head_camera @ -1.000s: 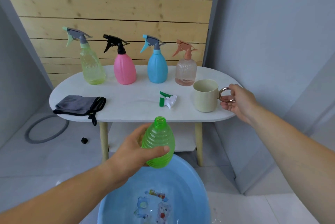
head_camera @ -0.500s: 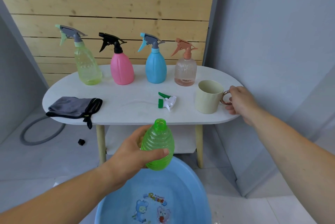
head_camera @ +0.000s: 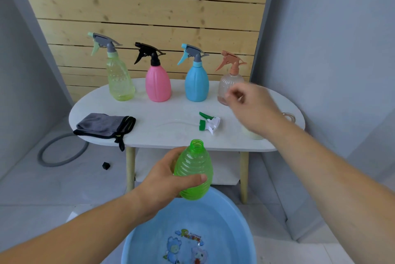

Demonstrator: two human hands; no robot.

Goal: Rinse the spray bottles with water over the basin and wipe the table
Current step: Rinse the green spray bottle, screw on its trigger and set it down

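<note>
step: we read rinse of uncapped green ribbed plastic bottle [head_camera: 193, 169], lower centre over round blue plastic basin [head_camera: 235, 210] | left hand [head_camera: 164, 180] wraps it | right hand [head_camera: 250, 107] mid-right, blurred, fingers loosely curled, empty | next: needs water poured in | count: 4 capped spray bottles [head_camera: 158, 86], 1 loose trigger head [head_camera: 208, 123], 1 grey cloth [head_camera: 102, 123]

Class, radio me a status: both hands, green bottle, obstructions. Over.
Left hand grips uncapped green bottle above blue basin. Right hand blurred over table, loosely curled, empty. Cup behind right forearm; nothing blocking bottle.

Single wide-angle head cam; fwd & down toward table [head_camera: 171, 111]; basin [head_camera: 235, 216] close below, at bottom edge
</note>
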